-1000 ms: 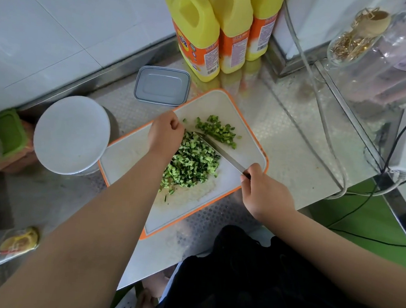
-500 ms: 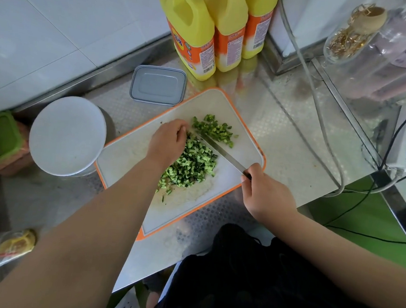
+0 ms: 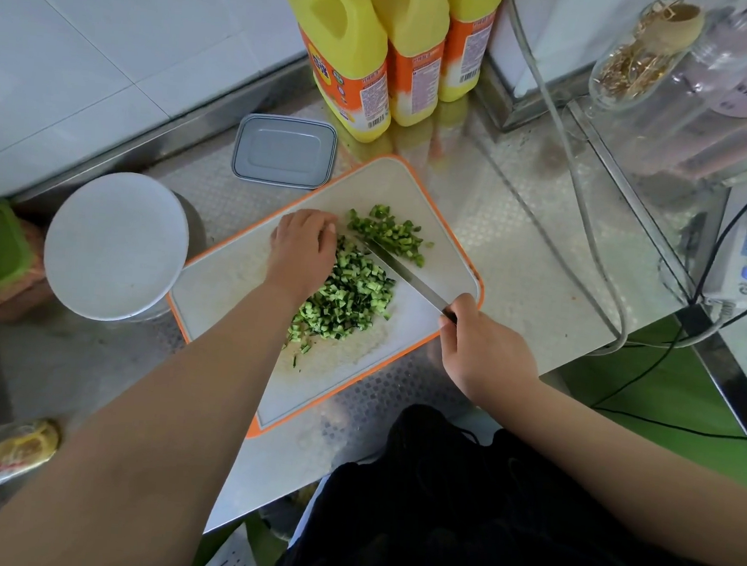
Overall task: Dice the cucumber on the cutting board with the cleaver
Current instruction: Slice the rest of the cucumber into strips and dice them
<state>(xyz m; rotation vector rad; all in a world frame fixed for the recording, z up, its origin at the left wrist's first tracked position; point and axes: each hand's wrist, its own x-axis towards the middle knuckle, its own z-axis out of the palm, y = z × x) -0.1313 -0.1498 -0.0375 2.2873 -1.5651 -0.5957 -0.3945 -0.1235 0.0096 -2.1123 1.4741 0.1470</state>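
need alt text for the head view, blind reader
A person dices cucumber on an orange-rimmed cutting board: the right hand grips the cleaver, its blade parting two heaps of green cubes, while the left hand rests on the bigger heap. Yellow jugs stand behind.

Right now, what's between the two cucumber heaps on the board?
In the head view, the cleaver blade lies between the small far heap and the big near heap; the right hand grips its handle.
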